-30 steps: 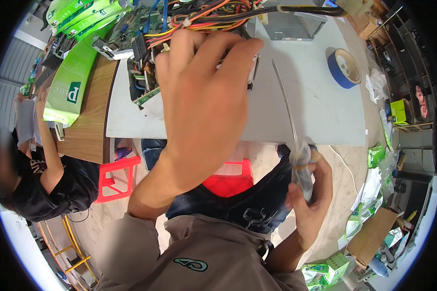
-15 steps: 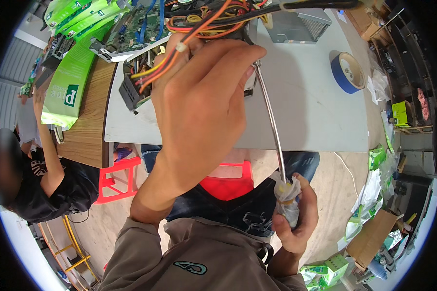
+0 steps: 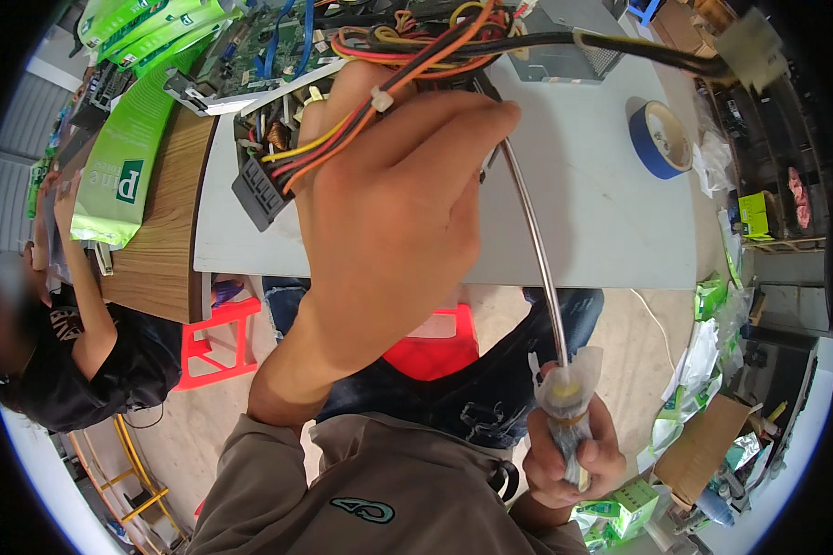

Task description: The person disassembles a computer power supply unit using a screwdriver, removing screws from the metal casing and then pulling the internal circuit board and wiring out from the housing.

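Note:
My left hand (image 3: 389, 213) reaches up over the table, fingers curled around a power supply circuit board (image 3: 278, 136) with a copper coil and a bundle of coloured cables (image 3: 407, 46). A black plug (image 3: 261, 192) on yellow, red and orange wires hangs left of that hand. A white connector (image 3: 754, 51) on sleeved black cable sticks out far to the right. Low on the right, my right hand (image 3: 574, 458) is wrapped around the plastic-covered handle of a screwdriver (image 3: 539, 240). Its long shaft slants up to my left fingertips, where the tip is hidden.
A blue tape roll (image 3: 660, 139) and a grey metal casing (image 3: 564, 55) are on the table (image 3: 611, 231). Green bags (image 3: 111, 190) and a circuit board (image 3: 259, 46) lie to the left. A co-worker (image 3: 93, 361) sits beyond a red stool (image 3: 218, 347).
My right hand has moved down and slightly right with the screwdriver. The cables have shifted, and the white connector has swung into fuller view. My left hand has moved slightly right.

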A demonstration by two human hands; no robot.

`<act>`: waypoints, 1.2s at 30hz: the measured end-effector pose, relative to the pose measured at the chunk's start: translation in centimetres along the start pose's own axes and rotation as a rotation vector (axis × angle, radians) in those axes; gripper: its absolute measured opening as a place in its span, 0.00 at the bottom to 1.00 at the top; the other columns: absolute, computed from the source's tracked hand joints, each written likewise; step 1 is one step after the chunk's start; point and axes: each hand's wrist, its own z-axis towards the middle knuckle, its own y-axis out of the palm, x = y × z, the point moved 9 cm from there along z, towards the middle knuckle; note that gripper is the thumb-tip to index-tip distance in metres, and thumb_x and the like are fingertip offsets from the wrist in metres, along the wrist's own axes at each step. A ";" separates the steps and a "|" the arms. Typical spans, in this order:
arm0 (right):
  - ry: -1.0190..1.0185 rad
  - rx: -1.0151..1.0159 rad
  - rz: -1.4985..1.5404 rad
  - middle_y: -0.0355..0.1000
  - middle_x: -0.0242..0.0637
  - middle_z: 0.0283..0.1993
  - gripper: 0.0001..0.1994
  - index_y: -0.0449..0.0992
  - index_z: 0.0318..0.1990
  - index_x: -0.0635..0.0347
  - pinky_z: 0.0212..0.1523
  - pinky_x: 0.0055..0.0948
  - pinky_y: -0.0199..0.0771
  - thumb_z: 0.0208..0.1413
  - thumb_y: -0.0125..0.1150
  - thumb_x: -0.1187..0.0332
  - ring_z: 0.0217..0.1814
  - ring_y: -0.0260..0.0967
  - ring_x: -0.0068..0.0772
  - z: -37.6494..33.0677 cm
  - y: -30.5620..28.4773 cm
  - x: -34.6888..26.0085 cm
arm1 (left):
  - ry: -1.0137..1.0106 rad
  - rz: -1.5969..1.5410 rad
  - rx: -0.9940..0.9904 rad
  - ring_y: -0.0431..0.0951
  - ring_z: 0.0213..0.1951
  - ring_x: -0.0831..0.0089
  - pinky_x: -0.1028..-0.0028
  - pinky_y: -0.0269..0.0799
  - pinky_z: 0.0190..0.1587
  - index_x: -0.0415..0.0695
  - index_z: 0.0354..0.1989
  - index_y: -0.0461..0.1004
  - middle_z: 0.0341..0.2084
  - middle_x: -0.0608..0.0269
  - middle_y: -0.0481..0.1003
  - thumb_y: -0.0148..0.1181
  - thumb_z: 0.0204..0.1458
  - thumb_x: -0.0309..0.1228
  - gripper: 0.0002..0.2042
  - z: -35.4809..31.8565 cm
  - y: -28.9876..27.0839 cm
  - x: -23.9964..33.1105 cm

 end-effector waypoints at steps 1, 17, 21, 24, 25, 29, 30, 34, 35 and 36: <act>-0.022 0.009 0.002 0.68 0.60 0.33 0.38 0.44 0.76 0.72 0.12 0.21 0.59 0.65 0.58 0.71 0.17 0.61 0.27 0.0 0.4 0.0 | -0.007 -0.015 0.003 0.74 0.33 0.67 0.71 0.71 0.39 0.47 0.39 0.87 0.35 0.66 0.85 0.68 0.47 0.18 0.12 0.0 0.0 -0.1; -0.613 0.334 -0.990 0.75 0.67 0.50 0.33 0.59 0.71 0.72 0.28 0.24 0.75 0.59 0.61 0.73 0.33 0.78 0.36 -1.9 3.3 -4.2 | -0.044 -0.108 0.003 0.83 0.42 0.63 0.69 0.74 0.49 0.43 0.46 0.80 0.37 0.64 0.86 0.65 0.51 0.17 0.14 0.5 0.2 -1.4; -0.437 0.327 -0.437 0.73 0.63 0.48 0.29 0.61 0.63 0.75 0.14 0.17 0.65 0.63 0.64 0.64 0.33 0.78 0.36 -1.1 0.9 -3.2 | -0.056 -0.123 -0.013 0.83 0.43 0.62 0.68 0.74 0.50 0.42 0.45 0.80 0.38 0.63 0.86 0.65 0.51 0.17 0.13 0.4 0.4 -1.6; -0.472 0.299 -0.627 0.71 0.63 0.54 0.22 0.65 0.57 0.72 0.16 0.20 0.71 0.60 0.65 0.74 0.31 0.78 0.39 -0.8 1.1 -2.5 | -0.080 -0.136 -0.027 0.84 0.42 0.63 0.69 0.74 0.50 0.42 0.45 0.80 0.38 0.62 0.86 0.64 0.51 0.17 0.13 0.3 0.4 -1.8; -0.526 0.243 -0.735 0.71 0.63 0.54 0.21 0.66 0.57 0.71 0.18 0.22 0.73 0.59 0.66 0.76 0.31 0.78 0.39 -0.8 1.9 -2.4 | -0.089 -0.145 -0.037 0.84 0.42 0.63 0.69 0.74 0.50 0.42 0.45 0.80 0.38 0.62 0.86 0.64 0.52 0.16 0.13 0.3 0.5 -1.8; -0.940 0.473 -2.140 0.75 0.59 0.51 0.23 0.69 0.54 0.68 0.39 0.30 0.75 0.52 0.72 0.78 0.42 0.78 0.41 -2.5 5.8 -2.5 | -0.076 -0.131 -0.053 0.84 0.41 0.64 0.70 0.75 0.49 0.42 0.45 0.80 0.38 0.62 0.86 0.64 0.52 0.16 0.12 0.4 0.3 -1.7; -0.950 0.517 -2.175 0.75 0.59 0.54 0.24 0.70 0.53 0.69 0.53 0.39 0.79 0.48 0.72 0.83 0.47 0.79 0.46 -2.7 5.9 -2.6 | -0.068 -0.115 -0.055 0.84 0.41 0.64 0.70 0.75 0.49 0.42 0.45 0.80 0.38 0.62 0.86 0.64 0.52 0.17 0.12 0.4 0.3 -1.7; -0.782 0.433 -1.138 0.74 0.63 0.54 0.28 0.63 0.63 0.68 0.42 0.26 0.84 0.60 0.67 0.65 0.53 0.77 0.49 -3.6 3.0 -3.9 | -0.051 -0.121 -0.029 0.84 0.41 0.65 0.70 0.77 0.47 0.42 0.45 0.80 0.38 0.63 0.86 0.64 0.52 0.17 0.12 0.4 0.4 -1.6; -0.776 0.417 -0.913 0.72 0.64 0.56 0.29 0.61 0.65 0.68 0.43 0.28 0.85 0.62 0.65 0.63 0.54 0.76 0.51 -3.6 2.4 -3.9 | -0.053 -0.123 -0.025 0.84 0.41 0.65 0.70 0.77 0.47 0.42 0.45 0.80 0.37 0.63 0.86 0.64 0.52 0.17 0.12 0.3 0.4 -1.6; -0.762 0.397 -0.690 0.71 0.65 0.57 0.30 0.60 0.66 0.68 0.45 0.31 0.87 0.63 0.64 0.61 0.56 0.76 0.53 -3.6 1.8 -3.9 | -0.056 -0.125 -0.020 0.84 0.41 0.64 0.70 0.78 0.46 0.42 0.45 0.81 0.37 0.63 0.86 0.64 0.52 0.17 0.12 0.3 0.5 -1.7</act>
